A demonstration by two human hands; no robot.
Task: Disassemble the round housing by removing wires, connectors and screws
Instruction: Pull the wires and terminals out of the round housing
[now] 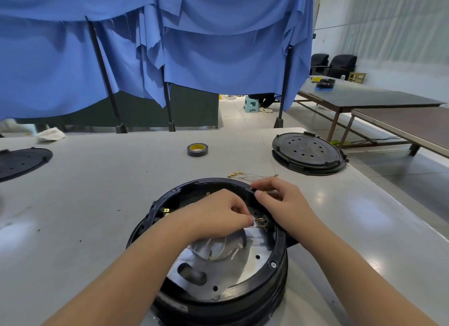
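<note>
The round black housing [277, 272] stands open on the grey table in front of me, its metal floor plate [233, 274] showing. My left hand [218, 214] reaches inside it, fingertips pinched on a thin white wire by the brass connectors [262, 223] at the right inner wall. My right hand [281, 202] rests on the housing's right rim, thumb and fingers closed on a small yellow-tipped wire end. Loose white wires [218, 253] lie curled on the floor plate. A screw [273, 264] sits in the rim at the right.
Removed wires with brass terminals [250, 176] lie on the table behind the housing. A tape roll [197, 149] is farther back. A black round cover [308, 151] sits at the right edge, another [21, 161] at the left. Blue curtains hang beyond the table.
</note>
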